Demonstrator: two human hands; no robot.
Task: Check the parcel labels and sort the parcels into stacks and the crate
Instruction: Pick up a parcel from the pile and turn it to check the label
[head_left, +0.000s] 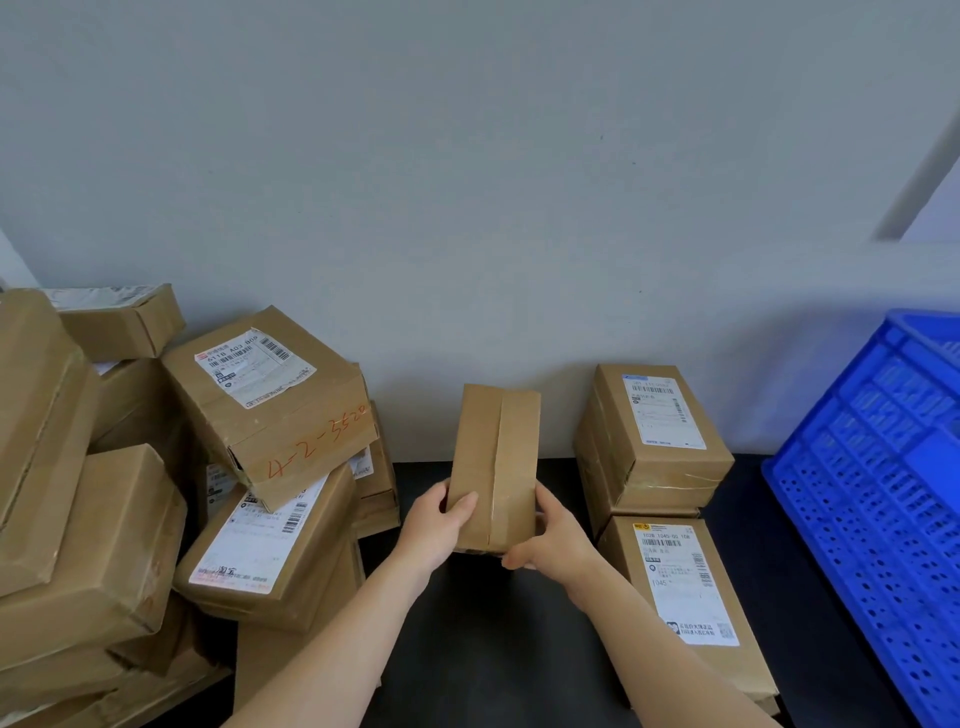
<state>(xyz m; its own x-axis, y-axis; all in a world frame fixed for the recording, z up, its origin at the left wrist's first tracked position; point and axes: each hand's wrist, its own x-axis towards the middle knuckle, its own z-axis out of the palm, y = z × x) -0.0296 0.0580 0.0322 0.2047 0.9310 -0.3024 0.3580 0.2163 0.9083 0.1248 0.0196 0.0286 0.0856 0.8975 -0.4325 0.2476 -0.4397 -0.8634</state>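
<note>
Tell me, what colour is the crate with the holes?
The crate is bright blue, clearest in the head view.

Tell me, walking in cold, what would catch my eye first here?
First, the small taped cardboard parcel in the middle, gripped by the left hand and the right hand, its upward face showing no label. Then the bright blue crate at the right edge, and on the left a jumbled pile topped by a tilted parcel with red handwriting.
</note>
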